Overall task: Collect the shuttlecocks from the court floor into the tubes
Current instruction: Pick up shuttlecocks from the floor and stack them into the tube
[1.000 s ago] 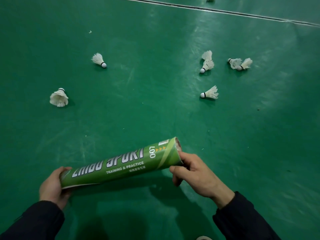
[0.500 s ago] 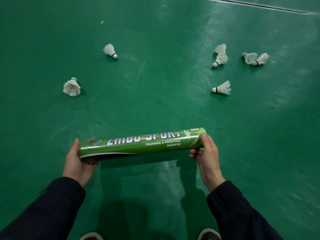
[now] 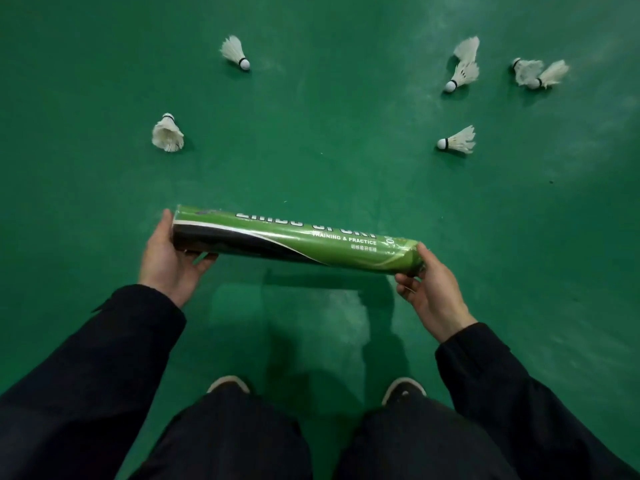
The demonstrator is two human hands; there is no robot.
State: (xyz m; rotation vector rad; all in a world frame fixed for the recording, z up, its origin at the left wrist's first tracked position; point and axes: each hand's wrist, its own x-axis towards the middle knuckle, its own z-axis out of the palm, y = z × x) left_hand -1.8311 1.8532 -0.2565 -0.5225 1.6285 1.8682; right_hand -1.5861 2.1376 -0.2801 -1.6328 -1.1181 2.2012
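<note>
A person looks down at a green court floor (image 3: 329,161), with both arms in dark sleeves reaching forward and two shoe tips showing below. Between the hands, a long green shuttlecock tube (image 3: 294,239) is held almost level above the floor, its right end a little lower. The left hand (image 3: 169,261) cups the tube's left end, thumb up along the cap edge and fingers curled beneath it. The right hand (image 3: 429,289) grips the right end, with the thumb on top and fingers wrapped under the rim. Whether either end is open cannot be told from this angle. No shuttlecock is in a hand yet, so the step appears to be readying the tube before gathering. The white feather shuttlecocks all lie on the floor, well beyond the tube: one at near left (image 3: 167,134), one at far left (image 3: 235,53), one at near right (image 3: 458,141), an overlapping pair (image 3: 464,65) beyond it, and another touching pair (image 3: 539,72) at far right. The next move likely calls for freeing one hand, opening an end, and bending or stepping forward to reach the nearest shuttlecock.
</note>
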